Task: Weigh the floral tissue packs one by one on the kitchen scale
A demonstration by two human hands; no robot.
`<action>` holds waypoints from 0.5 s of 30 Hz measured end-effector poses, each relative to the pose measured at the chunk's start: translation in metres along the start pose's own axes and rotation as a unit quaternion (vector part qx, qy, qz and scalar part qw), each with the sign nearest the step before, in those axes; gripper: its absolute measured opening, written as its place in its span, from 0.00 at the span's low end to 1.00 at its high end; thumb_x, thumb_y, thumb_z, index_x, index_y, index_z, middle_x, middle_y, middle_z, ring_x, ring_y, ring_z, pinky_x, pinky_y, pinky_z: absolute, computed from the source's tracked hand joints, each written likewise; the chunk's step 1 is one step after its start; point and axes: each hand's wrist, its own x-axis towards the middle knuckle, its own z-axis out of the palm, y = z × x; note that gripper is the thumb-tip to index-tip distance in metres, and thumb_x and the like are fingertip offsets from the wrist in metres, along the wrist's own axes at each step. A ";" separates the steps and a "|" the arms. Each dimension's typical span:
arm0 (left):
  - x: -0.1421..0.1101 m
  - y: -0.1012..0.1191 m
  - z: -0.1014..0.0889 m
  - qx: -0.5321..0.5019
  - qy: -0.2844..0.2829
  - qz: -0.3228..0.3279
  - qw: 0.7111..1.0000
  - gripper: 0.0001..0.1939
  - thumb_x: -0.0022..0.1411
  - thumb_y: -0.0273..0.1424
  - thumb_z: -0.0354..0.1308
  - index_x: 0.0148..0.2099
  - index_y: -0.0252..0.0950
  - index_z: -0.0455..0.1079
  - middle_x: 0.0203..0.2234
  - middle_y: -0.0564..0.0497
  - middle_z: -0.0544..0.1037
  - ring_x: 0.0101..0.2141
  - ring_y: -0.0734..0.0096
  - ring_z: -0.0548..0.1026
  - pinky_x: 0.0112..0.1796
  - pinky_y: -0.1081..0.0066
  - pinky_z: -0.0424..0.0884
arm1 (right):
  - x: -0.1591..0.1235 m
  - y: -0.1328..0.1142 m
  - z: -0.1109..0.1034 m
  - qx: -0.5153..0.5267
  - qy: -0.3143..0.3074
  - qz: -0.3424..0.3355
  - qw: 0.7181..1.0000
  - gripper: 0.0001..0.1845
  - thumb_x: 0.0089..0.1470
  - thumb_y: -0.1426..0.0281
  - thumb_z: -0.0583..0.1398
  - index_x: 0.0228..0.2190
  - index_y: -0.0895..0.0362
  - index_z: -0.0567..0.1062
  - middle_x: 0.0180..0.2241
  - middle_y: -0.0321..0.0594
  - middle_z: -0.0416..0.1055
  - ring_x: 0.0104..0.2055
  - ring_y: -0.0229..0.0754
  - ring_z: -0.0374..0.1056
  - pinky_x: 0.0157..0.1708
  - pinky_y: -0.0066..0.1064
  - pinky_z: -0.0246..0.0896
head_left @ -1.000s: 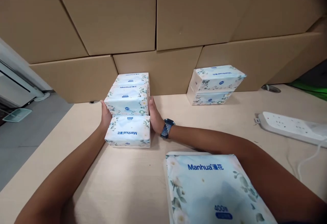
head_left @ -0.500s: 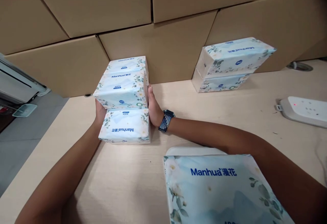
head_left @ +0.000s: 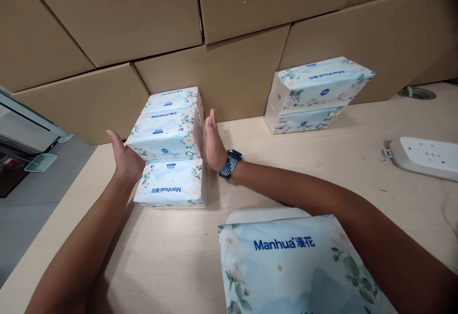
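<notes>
On pale tabletop (head_left: 161, 256) before cardboard boxes (head_left: 222, 75), flanks tissue-pack row (head_left: 164, 137) running away toward them with wide-spread left hand (head_left: 129, 163) perhaps touching its left side and flat, empty right hand (head_left: 215, 147) just off its right.

The grip on the stacked tissue packs (head_left: 164, 135) at left of centre has loosened since half a second ago. I see the left hand (head_left: 128, 163) has swung out toward the left of the frame, its palm now showing and its thumb spread wide; whether it touches the packs I can't tell. The right hand (head_left: 215, 149) has come off their right side, leaving a narrow gap, with a fingertip now visible behind its thumb.
</notes>
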 end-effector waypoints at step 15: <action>-0.003 -0.002 0.014 -0.008 0.016 -0.023 1.000 0.48 0.72 0.68 0.40 0.72 0.37 0.70 0.67 0.48 0.78 0.76 0.43 0.62 0.76 0.46 0.61 | -0.003 -0.017 0.004 -0.001 -0.067 -0.043 0.997 0.72 0.51 0.20 0.37 0.80 0.52 0.36 0.83 0.32 0.29 0.85 0.48 0.21 0.84 0.47 0.17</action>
